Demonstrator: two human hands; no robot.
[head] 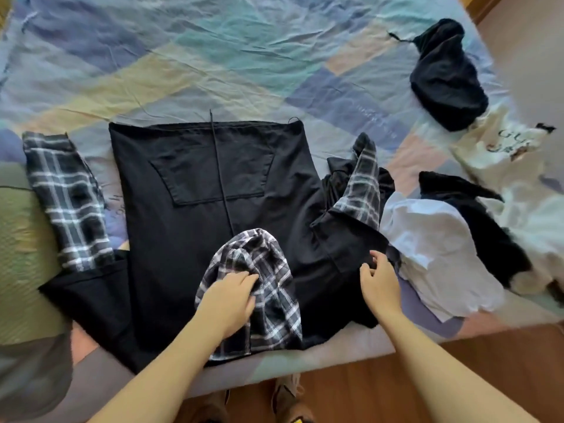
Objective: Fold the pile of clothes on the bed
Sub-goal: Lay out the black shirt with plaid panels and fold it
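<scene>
A black hoodie (189, 190) with plaid sleeves and a plaid hood lies spread flat on the bed, front pocket up, hem pointing away from me. My left hand (227, 296) rests on the plaid hood (268, 264) near the bed's front edge, fingers pressing into the fabric. My right hand (380, 279) pinches the black cloth at the hoodie's right shoulder. The right plaid sleeve (363, 184) is bunched up and folded inward. The left plaid sleeve (65, 196) stretches out flat to the left.
A pile of unfolded clothes lies at the right: a pale blue garment (433, 248), a black piece (476, 218) and a white printed top (503, 148). A black crumpled garment (445, 77) sits at the far right. A green pillow (24, 261) lies at the left. Wooden floor (351, 389) is below.
</scene>
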